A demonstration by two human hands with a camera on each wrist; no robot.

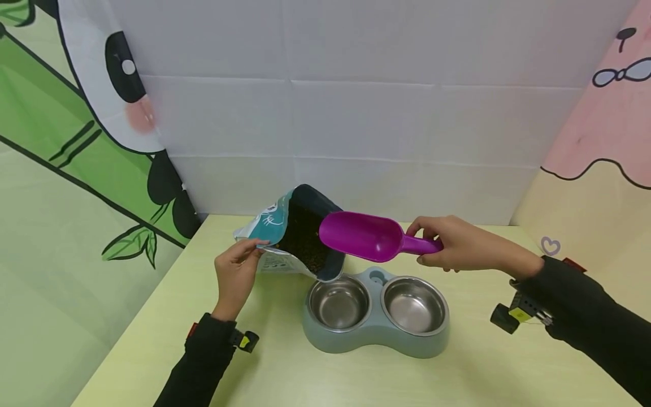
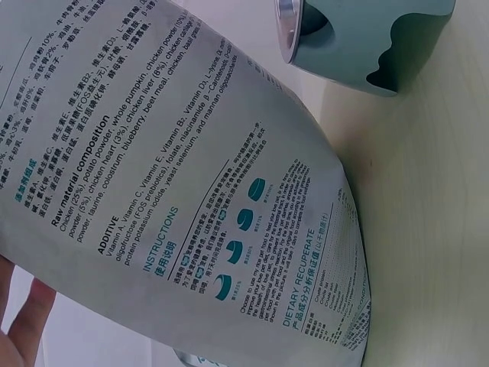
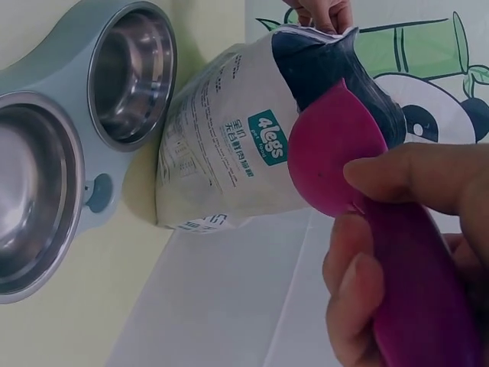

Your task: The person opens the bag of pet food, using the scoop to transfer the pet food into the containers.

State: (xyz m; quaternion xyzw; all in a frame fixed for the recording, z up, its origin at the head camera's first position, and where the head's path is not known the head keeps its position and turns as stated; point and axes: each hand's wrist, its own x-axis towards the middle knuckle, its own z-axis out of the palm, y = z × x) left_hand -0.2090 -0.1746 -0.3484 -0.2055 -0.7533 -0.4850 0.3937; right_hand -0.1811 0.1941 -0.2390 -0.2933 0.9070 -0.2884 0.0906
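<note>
My left hand [image 1: 236, 277] pinches the near left edge of an opened pet food bag [image 1: 272, 223], teal and white with a dark lining. The bag leans toward the right, and brown kibble [image 1: 305, 240] shows in its mouth. In the left wrist view, the printed back of the bag [image 2: 199, 176] fills most of the picture. My right hand [image 1: 458, 243] grips the handle of a purple scoop [image 1: 361, 234]. Its bowl looks bare inside, and its tip overlaps the bag's opening in the head view. The right wrist view shows the thumb pressed along the scoop [image 3: 336, 153].
A grey-blue double feeder [image 1: 376, 333] stands on the pale yellow table [image 1: 285, 373], just in front of the bag. Both its steel bowls, the left one [image 1: 339, 305] and the right one [image 1: 414, 308], hold nothing. A white cloth wall [image 1: 356, 124] rises behind the table.
</note>
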